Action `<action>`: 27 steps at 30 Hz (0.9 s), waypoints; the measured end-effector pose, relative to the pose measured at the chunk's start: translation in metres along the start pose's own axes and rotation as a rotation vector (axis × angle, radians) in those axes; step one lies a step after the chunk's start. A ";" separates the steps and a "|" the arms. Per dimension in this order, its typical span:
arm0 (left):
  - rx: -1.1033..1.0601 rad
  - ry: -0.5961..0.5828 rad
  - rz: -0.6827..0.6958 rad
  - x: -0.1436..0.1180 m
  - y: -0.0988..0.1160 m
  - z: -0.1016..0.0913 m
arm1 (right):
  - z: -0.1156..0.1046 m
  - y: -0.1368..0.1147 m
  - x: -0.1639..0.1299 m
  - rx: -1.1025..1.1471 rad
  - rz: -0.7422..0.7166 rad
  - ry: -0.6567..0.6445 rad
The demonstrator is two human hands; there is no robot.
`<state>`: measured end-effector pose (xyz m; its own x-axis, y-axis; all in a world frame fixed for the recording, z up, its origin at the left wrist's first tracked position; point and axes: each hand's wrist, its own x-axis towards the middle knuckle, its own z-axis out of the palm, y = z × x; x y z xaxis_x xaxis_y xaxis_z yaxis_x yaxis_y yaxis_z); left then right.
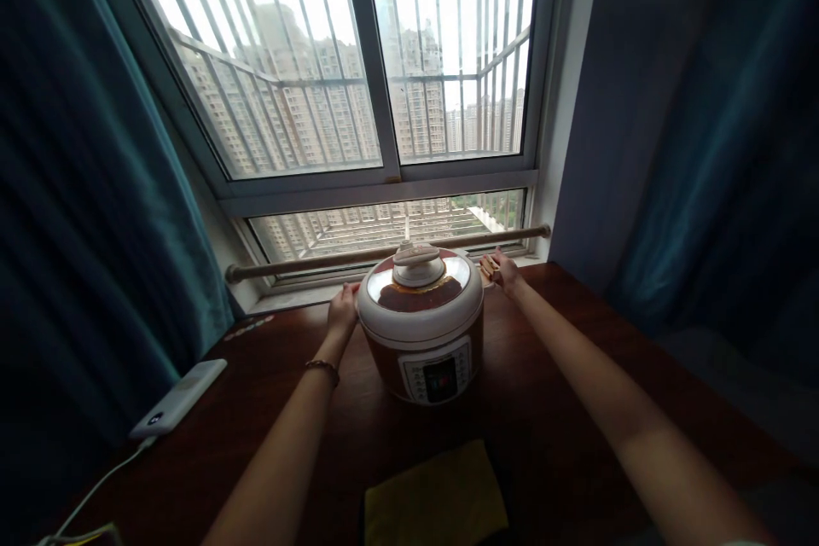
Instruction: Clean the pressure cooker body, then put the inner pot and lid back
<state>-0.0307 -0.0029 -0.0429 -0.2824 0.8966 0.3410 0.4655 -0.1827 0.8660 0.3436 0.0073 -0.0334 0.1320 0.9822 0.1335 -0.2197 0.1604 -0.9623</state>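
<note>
A round electric pressure cooker (423,333), white and brown with a control panel facing me, stands on a dark wooden table (563,409) by the window. My left hand (342,307) grips its left side handle; a bracelet is on that wrist. My right hand (505,270) grips its right side handle. The lid with its white knob (417,263) is on.
A yellow cloth (435,499) lies near the table's front edge. A white power bank (179,397) with a cable lies at the left. Dark teal curtains hang on both sides. A wooden rail (320,261) runs along the window sill behind the cooker.
</note>
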 end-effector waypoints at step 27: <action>0.139 0.025 -0.048 -0.011 0.010 -0.004 | -0.013 0.014 -0.001 -0.435 -0.341 -0.238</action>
<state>-0.0259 -0.0163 -0.0371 -0.3273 0.8924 0.3108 0.5620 -0.0806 0.8232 0.3532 0.0078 -0.0504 -0.1051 0.8855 0.4526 0.2192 0.4645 -0.8580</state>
